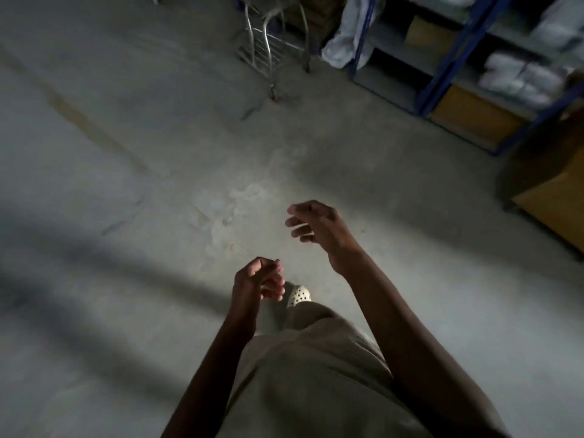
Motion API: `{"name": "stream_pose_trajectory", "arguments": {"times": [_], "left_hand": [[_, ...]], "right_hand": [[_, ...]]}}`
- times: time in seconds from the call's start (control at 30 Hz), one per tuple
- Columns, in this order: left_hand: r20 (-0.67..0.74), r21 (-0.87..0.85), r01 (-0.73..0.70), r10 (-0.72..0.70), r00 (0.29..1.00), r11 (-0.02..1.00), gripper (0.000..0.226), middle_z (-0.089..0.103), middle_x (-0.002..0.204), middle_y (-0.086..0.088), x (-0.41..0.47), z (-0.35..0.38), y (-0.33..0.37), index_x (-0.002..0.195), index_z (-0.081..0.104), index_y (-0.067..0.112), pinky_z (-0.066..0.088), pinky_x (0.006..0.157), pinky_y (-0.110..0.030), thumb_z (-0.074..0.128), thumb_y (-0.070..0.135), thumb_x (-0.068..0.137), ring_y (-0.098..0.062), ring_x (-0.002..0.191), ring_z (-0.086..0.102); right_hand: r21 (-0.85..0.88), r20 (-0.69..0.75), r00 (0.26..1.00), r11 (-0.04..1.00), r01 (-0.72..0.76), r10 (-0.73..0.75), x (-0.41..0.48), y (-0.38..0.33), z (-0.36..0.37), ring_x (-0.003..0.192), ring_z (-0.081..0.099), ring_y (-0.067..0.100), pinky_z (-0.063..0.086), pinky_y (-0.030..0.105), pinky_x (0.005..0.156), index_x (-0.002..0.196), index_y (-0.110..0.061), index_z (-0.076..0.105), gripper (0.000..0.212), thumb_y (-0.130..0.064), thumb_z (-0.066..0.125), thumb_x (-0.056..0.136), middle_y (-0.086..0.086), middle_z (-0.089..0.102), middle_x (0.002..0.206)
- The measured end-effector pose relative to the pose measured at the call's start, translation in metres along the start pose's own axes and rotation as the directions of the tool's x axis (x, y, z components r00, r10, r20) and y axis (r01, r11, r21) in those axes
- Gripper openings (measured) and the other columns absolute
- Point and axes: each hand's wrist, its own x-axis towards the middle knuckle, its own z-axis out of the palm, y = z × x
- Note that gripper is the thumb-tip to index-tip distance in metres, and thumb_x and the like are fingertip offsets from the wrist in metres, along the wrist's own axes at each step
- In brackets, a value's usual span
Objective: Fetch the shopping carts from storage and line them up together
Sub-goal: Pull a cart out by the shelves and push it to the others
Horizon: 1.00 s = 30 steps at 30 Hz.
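The fetching looks barely begun — one shopping cart (273, 42) stands far ahead on the concrete floor (126, 153), just beside the blue shelving (442, 74), and only its lower frame shows. Both hands are empty: the left hand (260, 279) loosely curled, the right hand (316, 229) half-open with fingers relaxed. No lined-up row is in view — that part seems all still to do.

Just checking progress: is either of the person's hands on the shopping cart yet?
No: both the left hand and right hand are empty, well short of the shopping cart by the shelving.
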Motion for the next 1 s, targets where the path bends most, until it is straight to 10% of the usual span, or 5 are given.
{"name": "stream_pose_trajectory", "arguments": {"times": [0.37, 0.8, 1.0], "left_hand": [[-0.033, -0.029, -0.005, 0.004, 0.999, 1.0, 0.019, 0.065, 0.069, -0.012, 0.269, -0.018, 0.162, 0.086, 0.067, 0.005, 0.048, 0.057, -0.031, 0.062, 0.02, 0.097, -0.026, 0.061, 0.061], [0.087, 0.202, -0.258, 0.245, 0.966, 0.945, 0.021, 0.056, 0.058, -0.003, 0.615, -0.03, 0.468, 0.1, 0.067, 0.006, 0.018, 0.035, -0.014, 0.047, 0.006, 0.105, -0.005, 0.033, 0.027], [0.176, 0.259, -0.282, 0.242, 0.954, 0.924, 0.04, 0.058, 0.069, -0.007, 0.743, 0.019, 0.512, 0.098, 0.068, 0.008, 0.032, 0.042, -0.02, 0.035, -0.015, 0.097, -0.013, 0.043, 0.043]], "right_hand": [[-0.115, 0.155, 0.987, 0.993, -0.031, 0.048, 0.265, -0.139, 0.063, 0.081, 0.068, 0.019, 0.05, 0.031, 0.073, 0.11, -0.008, 0.07, 0.022, -0.026, 0.062, 0.101, 0.011, 0.076, 0.101], [0.126, -0.214, 0.976, 0.992, -0.02, 0.047, 0.526, -0.316, 0.053, 0.075, 0.064, 0.018, 0.046, 0.026, 0.068, 0.111, 0.001, 0.067, 0.024, -0.021, 0.062, 0.101, 0.006, 0.073, 0.09], [0.26, -0.352, 0.925, 0.964, -0.052, 0.144, 0.658, -0.354, -0.011, 0.068, 0.061, 0.017, 0.046, 0.022, 0.061, 0.108, 0.002, 0.068, 0.022, -0.018, 0.063, 0.101, 0.01, 0.07, 0.086]]}}
